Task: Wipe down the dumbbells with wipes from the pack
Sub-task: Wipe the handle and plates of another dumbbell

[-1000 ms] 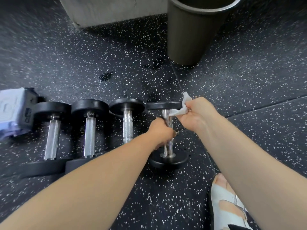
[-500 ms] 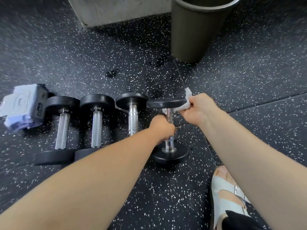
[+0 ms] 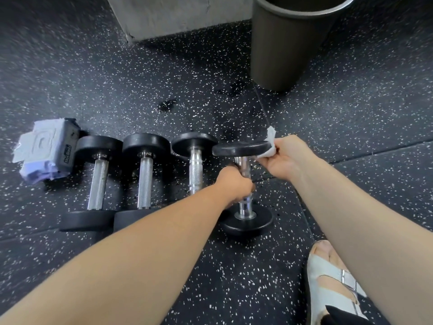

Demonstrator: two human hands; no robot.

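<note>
Dumbbell w/ black round ends and a shiny metal bar [image 3: 243, 167] stands on one end on the black speckled rubber floor [image 3: 351, 137], right in front of the person. Its bar runs up and down, approx. 6 to 12 o'clock from where I stand.

L hand [image 3: 234, 186] is wrapped tight round the middle of the bar and holds it up. R hand [image 3: 285, 158] is at 3 o'clock of the top black end, fingers curled, pinching a small crumpled white wipe [image 3: 270, 138] against the rim. So the R hand is the near one for the top end, and the L is only the holder.

I think the wipe has to go round that rim next. The L hand may need to turn the bar to bring the 9 o'clock side round.

Three more black-and-metal dumbbells [image 3: 145, 179] lie flat at 9 o'clock, w/ the grey-white pack of wipes [image 3: 44, 151] just past them. Tall dark bin [image 3: 288, 50] at 12 o'clock.
</note>
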